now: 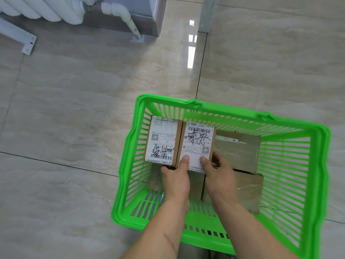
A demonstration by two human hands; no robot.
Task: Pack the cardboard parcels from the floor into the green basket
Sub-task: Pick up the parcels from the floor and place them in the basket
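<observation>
Cardboard parcels already fill much of the green basket (220,113); the visible floor (74,109) shows none left. Both the left hand (175,176) and right hand (218,174) pinch the labelled parcel (197,144) at its near edge, thumbs on top, beside a second labelled parcel (161,140). Plain parcels (240,146) lie beyond the fingers. Labels show "J09", "J06" and handwritten characters

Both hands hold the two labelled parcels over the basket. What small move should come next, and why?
Probably lower them and let go. The left hand and right hand grip the two labelled parcels inside the green basket, above the plain parcels already packed.
</observation>
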